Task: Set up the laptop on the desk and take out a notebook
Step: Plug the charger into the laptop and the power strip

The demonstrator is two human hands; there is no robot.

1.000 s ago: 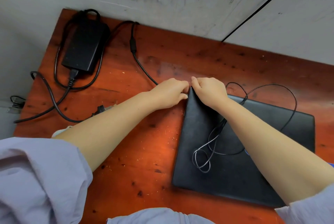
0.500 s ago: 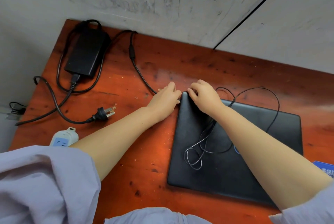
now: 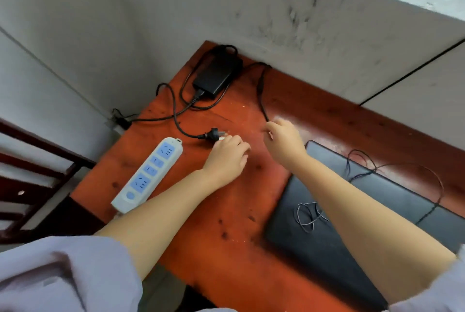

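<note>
In the head view, both hands are now lifted away from the far left corner of the closed laptop (image 3: 352, 211), where they were pressed together half a second ago. The left hand (image 3: 226, 158) is loosely curled, grasping nothing, with its fingertips touching the plug (image 3: 214, 133) on the desk (image 3: 226, 236). The right hand (image 3: 284, 143) is brought to the charger cable (image 3: 261, 100); whether the cable end is pinched cannot be told. The power strip (image 3: 148, 173) is seen near the left edge. Powering the laptop is probably the step in hand. No notebook is seen.
</note>
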